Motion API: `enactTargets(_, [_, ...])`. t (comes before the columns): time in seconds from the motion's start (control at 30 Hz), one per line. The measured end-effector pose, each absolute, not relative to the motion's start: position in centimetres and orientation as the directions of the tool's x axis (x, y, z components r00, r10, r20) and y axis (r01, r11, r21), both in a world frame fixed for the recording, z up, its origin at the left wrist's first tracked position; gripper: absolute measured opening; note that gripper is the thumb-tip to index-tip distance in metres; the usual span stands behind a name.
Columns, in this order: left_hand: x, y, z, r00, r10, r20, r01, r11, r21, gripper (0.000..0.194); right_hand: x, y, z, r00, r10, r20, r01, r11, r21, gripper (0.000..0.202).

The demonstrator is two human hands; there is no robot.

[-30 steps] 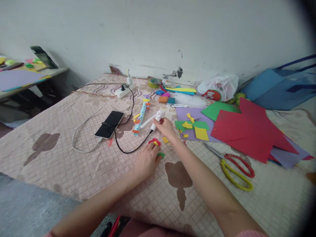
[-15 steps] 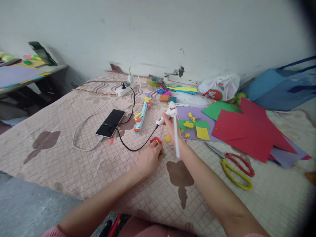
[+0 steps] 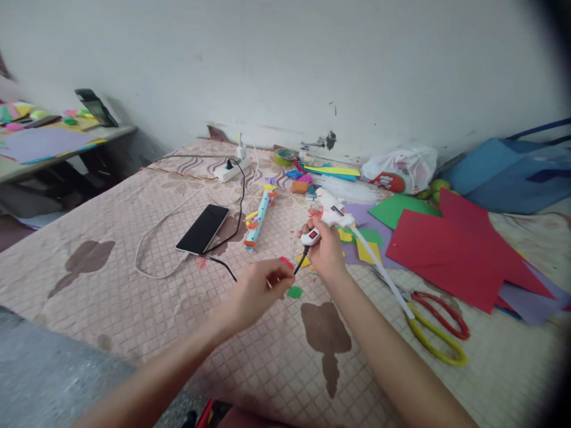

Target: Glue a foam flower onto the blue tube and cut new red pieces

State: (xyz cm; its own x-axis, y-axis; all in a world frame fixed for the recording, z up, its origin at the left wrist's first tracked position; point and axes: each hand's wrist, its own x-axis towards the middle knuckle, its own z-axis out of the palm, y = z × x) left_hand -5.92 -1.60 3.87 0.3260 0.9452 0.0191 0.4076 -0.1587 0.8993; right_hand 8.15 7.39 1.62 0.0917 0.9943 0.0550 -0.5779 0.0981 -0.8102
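Observation:
My right hand point(image 3: 328, 246) is wrapped round the handle of a white glue gun point(image 3: 335, 215), whose long white glue stick point(image 3: 383, 270) sticks out toward the scissors. My left hand point(image 3: 263, 291) is pinched near the gun's black cord point(image 3: 302, 260); what lies between its fingertips is too small to make out. Just behind those fingertips a red piece point(image 3: 286, 262) shows in part. On the cloth below them rests a small green piece point(image 3: 294, 292). Beyond the left hand lies a light blue strip point(image 3: 263, 215) with orange and yellow bits on it.
A phone point(image 3: 203, 229) lies at left, with a power strip point(image 3: 229, 170) behind it. Scissors point(image 3: 439, 327) lie at right near red sheets point(image 3: 441, 249). At the back are tape point(image 3: 284, 157), a plastic bag point(image 3: 401, 169) and a blue bag point(image 3: 508, 172).
My left hand has lifted off the red and green pieces, uncovering the green one. My right hand has turned the glue gun, so its glue stick now points to the lower right. The view has shifted slightly.

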Motion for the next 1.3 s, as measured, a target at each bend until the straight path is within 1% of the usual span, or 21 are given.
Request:
enactTargets(0.07, [-4.6,-2.7,2.4,0.378,0.924,0.047,0.610,-0.287,0.739,0.014,8.2,7.5,1.6,0.087,0.995,0.053,-0.595,0.095,-0.798,0.018])
enactTargets(0.1, [-3.9,-3.2,1.7,0.376,0.925,0.048,0.696,-0.317,0.644,0.018,8.1,7.6,1.5,0.088,0.995,0.052,-0.599,0.095,-0.795,0.018])
enactTargets(0.17, [-2.8,-3.7,0.5,0.373,0.928,-0.024,0.822,-0.318,0.472,0.021,8.0,7.7,1.3,0.096,0.994,0.053,-0.589,0.100,-0.802,0.018])
enactTargets(0.27, [-2.1,-3.6,-0.5,0.313,0.947,-0.072,0.911,-0.278,0.305,0.018,7.6,7.7,1.1,0.108,0.991,0.078,-0.528,0.124,-0.840,0.016])
enactTargets(0.33, [-2.0,-3.3,-0.6,0.296,0.951,-0.088,0.933,-0.268,0.241,0.016,7.4,7.6,1.1,0.108,0.989,0.097,-0.467,0.136,-0.874,0.015])
enactTargets(0.43, [-2.0,-2.9,-0.6,0.318,0.943,-0.096,0.935,-0.295,0.196,0.014,7.3,7.3,1.2,0.112,0.988,0.109,-0.397,0.145,-0.906,0.014])
enactTargets(0.57, [-2.1,-3.4,-0.9,0.362,0.932,-0.019,0.918,-0.353,0.182,0.015,7.5,6.9,1.2,0.127,0.984,0.129,-0.401,0.169,-0.900,0.013])
enactTargets(0.63, [-2.1,-3.9,-1.1,0.376,0.927,0.016,0.905,-0.371,0.210,0.015,7.6,6.7,1.3,0.136,0.982,0.135,-0.388,0.178,-0.904,0.013])
enactTargets(0.7, [-2.4,-4.6,-0.8,0.394,0.916,0.072,0.868,-0.397,0.297,0.015,7.8,6.3,1.4,0.137,0.980,0.142,-0.379,0.185,-0.907,0.013])
enactTargets(0.77, [-2.9,-5.1,0.1,0.407,0.894,0.186,0.781,-0.446,0.438,0.016,7.9,5.6,1.7,0.127,0.981,0.150,-0.394,0.188,-0.900,0.013])
enactTargets(0.8, [-3.3,-5.3,0.7,0.376,0.890,0.259,0.724,-0.456,0.517,0.015,8.0,5.2,1.8,0.122,0.981,0.150,-0.407,0.188,-0.894,0.013])
enactTargets(0.83, [-3.8,-5.2,1.4,0.307,0.898,0.315,0.670,-0.439,0.599,0.013,8.1,4.6,2.0,0.117,0.982,0.146,-0.419,0.182,-0.889,0.013])
enactTargets(0.87, [-4.4,-5.0,2.0,0.221,0.917,0.333,0.618,-0.396,0.679,0.011,8.2,4.0,2.1,0.111,0.984,0.137,-0.429,0.172,-0.887,0.013])
enactTargets(0.93, [-5.7,-4.0,2.9,0.080,0.958,0.276,0.519,-0.276,0.809,0.008,8.6,2.4,2.2,0.087,0.990,0.108,-0.437,0.136,-0.889,0.014])
enactTargets(0.97, [-6.3,-3.4,3.1,0.044,0.974,0.222,0.456,-0.217,0.863,0.008,8.9,1.5,2.1,0.067,0.994,0.092,-0.428,0.112,-0.897,0.014])
enactTargets(1.07, [-7.7,-1.4,2.8,0.056,0.998,0.023,0.219,-0.035,0.975,0.010,10.2,-1.2,1.6,-0.009,1.000,0.026,-0.349,0.021,-0.937,0.019])
enactTargets(1.13, [-8.1,-0.6,2.4,0.074,0.996,-0.057,0.116,0.048,0.992,0.013,11.2,-2.9,1.2,-0.075,0.996,-0.039,-0.253,-0.057,-0.966,0.023])
enactTargets(1.2, [-8.1,-0.2,2.2,0.074,0.994,-0.085,0.082,0.079,0.994,0.014,12.2,-4.2,0.9,-0.134,0.986,-0.095,-0.125,-0.112,-0.986,0.026])
enactTargets(1.27, [-7.9,0.0,2.2,0.068,0.994,-0.088,0.077,0.082,0.994,0.014,13.0,-5.1,0.7,-0.165,0.979,-0.121,0.017,-0.120,-0.993,0.026])
enactTargets(1.3, [-7.8,0.0,2.2,0.066,0.994,-0.087,0.072,0.082,0.994,0.014,13.2,-5.4,0.7,-0.166,0.979,-0.114,0.098,-0.098,-0.990,0.025])
